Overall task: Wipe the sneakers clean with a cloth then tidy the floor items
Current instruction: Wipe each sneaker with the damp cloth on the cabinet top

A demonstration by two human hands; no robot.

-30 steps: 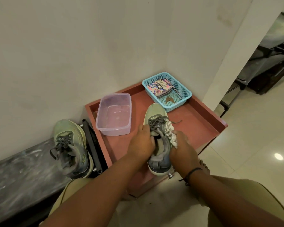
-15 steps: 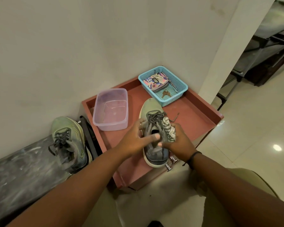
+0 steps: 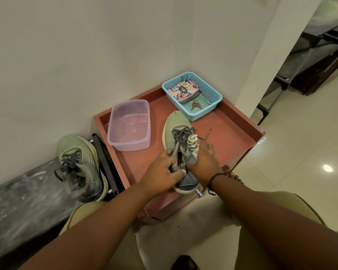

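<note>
Holding a pale green sneaker (image 3: pixel 177 129) at the centre of the frame, your left hand (image 3: pixel 162 172) curls its fingers around the collar and laces. Your right hand (image 3: pixel 204 162) grips a white cloth (image 3: pixel 193 142) bunched against the sneaker's right side. The sneaker rests on a red tray (image 3: pixel 232 121), between a clear plastic container (image 3: pixel 129 124) and a blue basket (image 3: pixel 213 94). A second sneaker (image 3: pixel 78 162) sits at left, off the tray.
</note>
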